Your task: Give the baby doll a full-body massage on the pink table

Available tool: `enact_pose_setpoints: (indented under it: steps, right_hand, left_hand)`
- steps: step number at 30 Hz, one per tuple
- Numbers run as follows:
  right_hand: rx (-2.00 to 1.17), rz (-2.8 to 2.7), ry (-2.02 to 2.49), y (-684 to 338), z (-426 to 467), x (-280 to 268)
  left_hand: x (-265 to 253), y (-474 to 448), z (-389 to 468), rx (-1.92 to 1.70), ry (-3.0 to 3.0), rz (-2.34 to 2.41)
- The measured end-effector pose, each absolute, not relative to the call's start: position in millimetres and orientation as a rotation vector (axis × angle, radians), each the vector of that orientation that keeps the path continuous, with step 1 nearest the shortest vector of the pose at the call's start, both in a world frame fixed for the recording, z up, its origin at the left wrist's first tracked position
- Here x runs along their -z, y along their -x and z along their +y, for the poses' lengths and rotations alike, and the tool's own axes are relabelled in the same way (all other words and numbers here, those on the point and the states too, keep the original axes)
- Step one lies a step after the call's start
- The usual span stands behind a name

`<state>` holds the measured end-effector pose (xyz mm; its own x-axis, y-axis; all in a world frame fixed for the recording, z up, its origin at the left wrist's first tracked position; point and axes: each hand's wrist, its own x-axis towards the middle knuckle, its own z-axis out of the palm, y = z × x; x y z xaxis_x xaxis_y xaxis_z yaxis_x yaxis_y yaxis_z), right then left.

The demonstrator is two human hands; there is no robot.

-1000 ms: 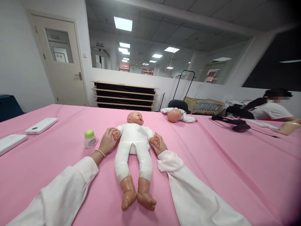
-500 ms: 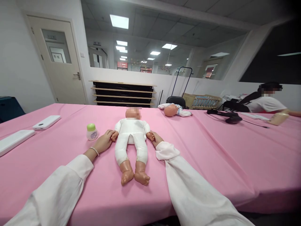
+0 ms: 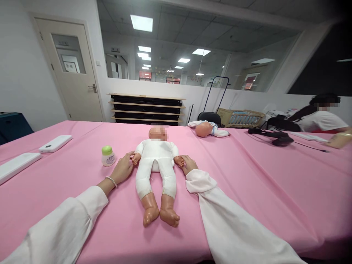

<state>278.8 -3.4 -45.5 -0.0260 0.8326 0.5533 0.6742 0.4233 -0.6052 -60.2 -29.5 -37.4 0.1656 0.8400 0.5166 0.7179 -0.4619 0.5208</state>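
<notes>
A baby doll (image 3: pixel 156 152) with a white cloth body lies on its back on the pink-covered table, its bare brown feet pointing towards me. My left hand (image 3: pixel 124 169), with a beaded bracelet at the wrist, has its fingers curled at the doll's hand on the left side. At the doll's other hand, my right hand (image 3: pixel 189 165) is bent in the same way, its fingertips partly hidden behind the small palm. Both doll arms rest out beside the body. A small bottle with a green cap (image 3: pixel 108 156) stands just left of my left hand.
Two white power-bank-like boxes (image 3: pixel 56 143) lie at the left. Another doll (image 3: pixel 205 129) lies at the table's far edge. Black headgear with a cable (image 3: pixel 275 137) and a beige bottle (image 3: pixel 339 139) are at the right. Beyond sits a person (image 3: pixel 321 119) in white.
The view has shifted slightly, so the doll sits a little lower and further right. My right hand has eased slightly outward, and both hands stay at the doll's hands.
</notes>
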Motion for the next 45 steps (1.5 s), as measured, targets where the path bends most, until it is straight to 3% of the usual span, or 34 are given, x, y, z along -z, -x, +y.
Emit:
enact_pose_setpoints:
  steps: [5,14,22,30,37,45]
  right_hand:
    - [-0.089,-1.684,1.203,-279.4,22.0,34.8]
    - [-0.174,-1.143,1.343,-253.5,109.5,5.4]
    - [-0.45,-1.277,1.405,-264.3,151.6,59.0]
    - [-0.468,-1.327,1.458,-263.5,149.7,57.2]
    - [-0.479,-1.301,1.464,-259.3,139.8,49.3]
    - [-0.331,-0.99,1.394,-256.5,137.1,53.2]
  left_hand:
    - [41.1,51.0,-4.5,-1.494,-1.953,1.609]
    - [14.3,10.5,89.2,-1.689,-1.793,1.776]
    - [46.1,11.2,129.2,-1.28,-1.972,1.804]
    - [38.3,15.2,126.4,-1.047,-2.045,1.851]
    - [40.3,19.2,121.9,-1.141,-2.001,1.758]
    - [38.2,20.4,108.5,-1.547,-1.298,1.669]
